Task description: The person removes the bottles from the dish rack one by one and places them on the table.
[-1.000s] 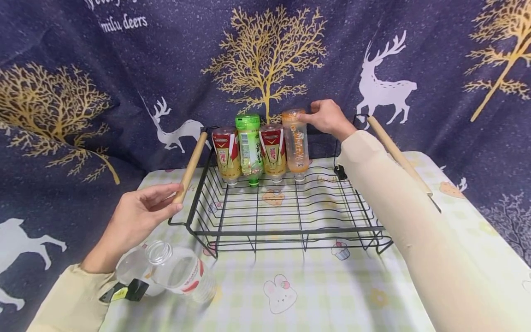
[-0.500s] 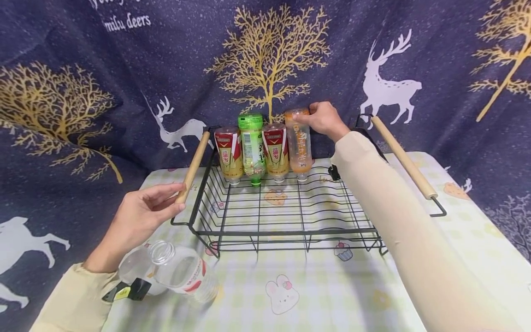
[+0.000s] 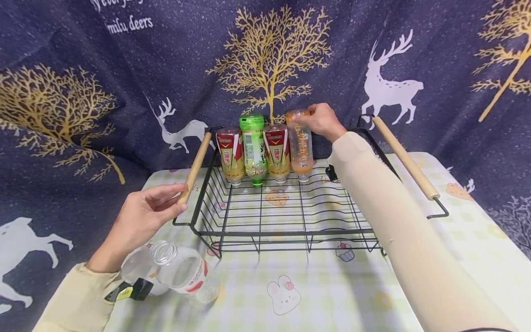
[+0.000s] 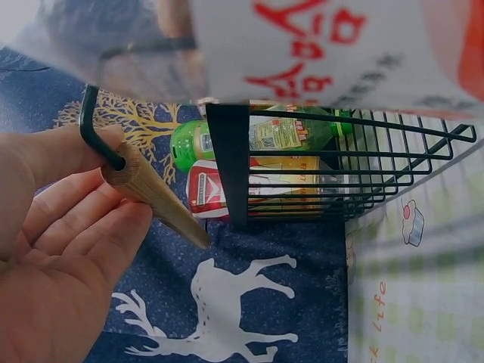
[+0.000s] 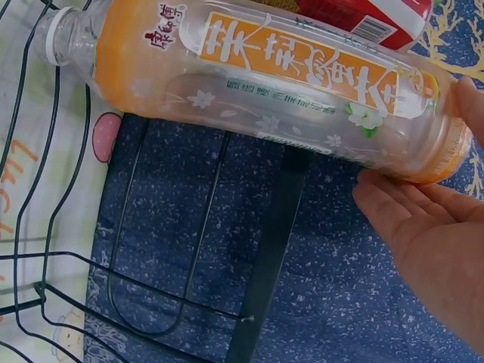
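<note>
My right hand (image 3: 321, 121) grips the upturned base of a clear plastic bottle (image 3: 301, 147) with an orange label. It stands neck down in the black wire rack (image 3: 282, 233), at the back. To its left, also upside down, are a red-and-gold bottle (image 3: 276, 147), a green-capped bottle (image 3: 254, 150) and another red-and-gold bottle (image 3: 231, 150). My left hand (image 3: 143, 216) pinches the near end of the rack's left wooden handle (image 3: 195, 166). In the right wrist view, thumb and fingers lie on either side of the orange bottle's (image 5: 249, 91) base.
Two clear bottles stand uncapped or partly hidden at the front left; the nearer one (image 3: 188, 272) has a red-and-white label. The right wooden handle (image 3: 406, 159) leans outward. A checked cloth (image 3: 323, 295) covers the table, and a dark deer-print curtain (image 3: 174, 60) hangs behind.
The head view has shifted slightly. My right forearm has moved a little left, uncovering more of the right handle. Both hands keep their holds, and the bottles stay in place.
</note>
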The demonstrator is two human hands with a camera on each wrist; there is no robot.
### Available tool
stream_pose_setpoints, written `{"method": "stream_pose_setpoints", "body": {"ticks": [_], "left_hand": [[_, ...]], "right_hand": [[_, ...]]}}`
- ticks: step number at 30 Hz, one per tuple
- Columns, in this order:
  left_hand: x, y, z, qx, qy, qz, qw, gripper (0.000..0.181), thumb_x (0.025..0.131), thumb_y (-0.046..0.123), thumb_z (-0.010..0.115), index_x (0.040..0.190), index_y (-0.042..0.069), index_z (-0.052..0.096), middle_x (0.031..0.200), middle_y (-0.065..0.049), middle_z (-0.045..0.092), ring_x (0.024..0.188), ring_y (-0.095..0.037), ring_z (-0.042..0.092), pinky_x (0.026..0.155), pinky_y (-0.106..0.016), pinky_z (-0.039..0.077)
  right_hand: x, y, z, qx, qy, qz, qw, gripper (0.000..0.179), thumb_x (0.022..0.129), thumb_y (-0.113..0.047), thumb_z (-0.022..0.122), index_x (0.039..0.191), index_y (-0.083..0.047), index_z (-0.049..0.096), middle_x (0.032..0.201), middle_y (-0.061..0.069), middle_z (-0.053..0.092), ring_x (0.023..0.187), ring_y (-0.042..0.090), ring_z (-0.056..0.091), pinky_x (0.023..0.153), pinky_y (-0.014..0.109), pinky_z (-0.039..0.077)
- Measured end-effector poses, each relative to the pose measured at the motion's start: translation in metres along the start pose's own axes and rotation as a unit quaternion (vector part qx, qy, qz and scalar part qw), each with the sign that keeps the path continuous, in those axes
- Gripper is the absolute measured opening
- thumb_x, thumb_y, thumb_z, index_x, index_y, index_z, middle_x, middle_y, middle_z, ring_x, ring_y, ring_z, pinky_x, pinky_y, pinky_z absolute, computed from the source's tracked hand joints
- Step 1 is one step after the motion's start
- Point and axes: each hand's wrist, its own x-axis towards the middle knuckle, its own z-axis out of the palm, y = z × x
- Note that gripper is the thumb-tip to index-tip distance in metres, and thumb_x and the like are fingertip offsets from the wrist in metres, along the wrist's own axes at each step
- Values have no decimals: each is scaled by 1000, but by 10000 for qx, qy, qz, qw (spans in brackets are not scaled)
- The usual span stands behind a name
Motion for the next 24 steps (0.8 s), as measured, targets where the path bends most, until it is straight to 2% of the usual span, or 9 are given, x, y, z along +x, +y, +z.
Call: {"method": "stream_pose_setpoints", "body": {"ticks": [9, 17, 24], "left_hand": [[0, -1, 0, 54, 21, 81, 10000, 40, 86, -5, 75, 124, -9, 65, 115, -27, 68, 85, 6, 67, 72, -17, 57], [0, 0, 1, -6, -2, 130, 9999, 39, 86, -7, 74, 124, -10, 65, 113, -29, 67, 85, 6, 67, 73, -15, 56], [0, -1, 0, -53, -1, 118, 9999, 39, 86, -6, 74, 123, -10, 65, 112, -29, 68, 86, 6, 67, 73, -16, 56]], "right_hand": [[-6, 1, -5, 36, -118, -8, 9999, 78, 99, -39, 62, 154, 4, 28, 158, 21, 31, 139, 34, 40, 110, 47, 41], [-11, 5, -14, -37, 25, 23, 10000, 76, 97, -39, 65, 150, 7, 35, 148, 24, 43, 130, 35, 49, 104, 48, 45], [-10, 8, -15, 22, -8, 85, 10000, 76, 98, -39, 63, 152, 6, 33, 148, 24, 42, 132, 36, 47, 107, 49, 43]]}}
